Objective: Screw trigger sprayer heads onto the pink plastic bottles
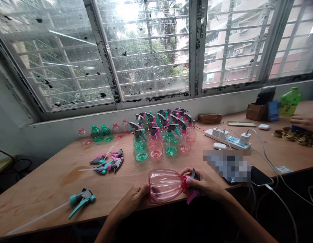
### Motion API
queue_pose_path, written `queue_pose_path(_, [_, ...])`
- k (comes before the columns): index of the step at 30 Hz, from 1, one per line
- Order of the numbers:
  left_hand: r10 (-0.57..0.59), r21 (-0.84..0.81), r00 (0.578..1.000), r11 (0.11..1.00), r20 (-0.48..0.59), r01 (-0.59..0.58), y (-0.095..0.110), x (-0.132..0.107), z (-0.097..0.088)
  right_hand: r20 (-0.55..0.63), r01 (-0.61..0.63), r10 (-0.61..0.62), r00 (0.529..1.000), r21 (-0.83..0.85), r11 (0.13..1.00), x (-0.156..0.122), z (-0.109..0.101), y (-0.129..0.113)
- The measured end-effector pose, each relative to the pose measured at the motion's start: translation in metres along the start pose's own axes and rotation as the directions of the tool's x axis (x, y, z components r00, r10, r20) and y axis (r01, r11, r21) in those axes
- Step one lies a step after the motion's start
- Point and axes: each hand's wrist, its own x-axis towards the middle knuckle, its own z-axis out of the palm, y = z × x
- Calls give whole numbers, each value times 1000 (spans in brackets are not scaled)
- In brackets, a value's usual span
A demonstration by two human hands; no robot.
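Note:
A clear pink spray bottle [164, 186] lies sideways between my hands at the table's front edge. My left hand [134, 199] is closed on its base end, the thumb along the side. At the neck, my right hand [202, 184] grips the pink and grey trigger sprayer [195, 195], which sits at the bottle's mouth; fingers hide part of the joint. To the left, a teal and grey trigger sprayer [82, 199] with a long white tube lies on the wood. Beyond it is a small pile of pink and teal sprayers [108, 163].
Several bottles with sprayers [156, 145] stand grouped mid-table; capless bottles [97, 134] line the window wall. A power strip [227, 139] with cables, an earbud case [219, 146] and a phone [261, 176] lie right. Another person's hand [304, 122] is at far right.

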Motion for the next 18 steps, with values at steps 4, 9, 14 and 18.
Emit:
queue_pose_path(4, [18, -109, 999, 994, -45, -23, 1, 1, 1, -20, -10, 9, 1000, -43, 999, 0, 1, -3])
queue_pose_path(9, [51, -221, 991, 972, -122, -77, 0, 1, 1, -21, -8, 8, 1000, -22, 1000, 0, 4, -5])
queue_pose_path(14, [5, -134, 995, 991, -104, -19, -2, 0, 1, -4, -26, 25, 1000, -9, 1000, 0, 3, -3])
queue_pose_path(18, [-41, -69, 999, 997, -30, 39, 0, -1, 1, -4, -19, 19, 1000, -8, 1000, 0, 1, -2])
